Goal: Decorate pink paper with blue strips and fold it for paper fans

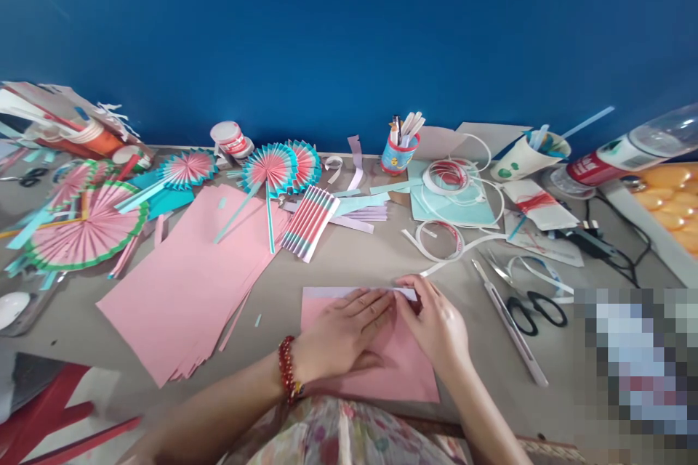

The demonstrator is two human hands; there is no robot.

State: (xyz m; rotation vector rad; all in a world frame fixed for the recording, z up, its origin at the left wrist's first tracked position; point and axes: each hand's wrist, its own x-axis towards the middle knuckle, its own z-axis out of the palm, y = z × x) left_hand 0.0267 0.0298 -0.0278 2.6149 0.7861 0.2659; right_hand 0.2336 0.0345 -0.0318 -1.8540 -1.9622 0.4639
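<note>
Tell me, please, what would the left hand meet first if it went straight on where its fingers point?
Probably the right hand, close ahead; whether the two hands touch is unclear.

The bare left hand (346, 327) lies flat, palm down, on the rectangular pink paper sheet with a lilac band along its far edge (411, 370); its fingers sit close together, tips near that edge, thumb spread below them. The left wrist, ringed by a red beaded bracelet (286, 370), bends just beyond the sheet's left side, its forearm slanting in from lower left. The bare right hand (436, 316) arches at the sheet's far right corner, index finger and thumb pointing leftward, its forearm rising from lower right.
</note>
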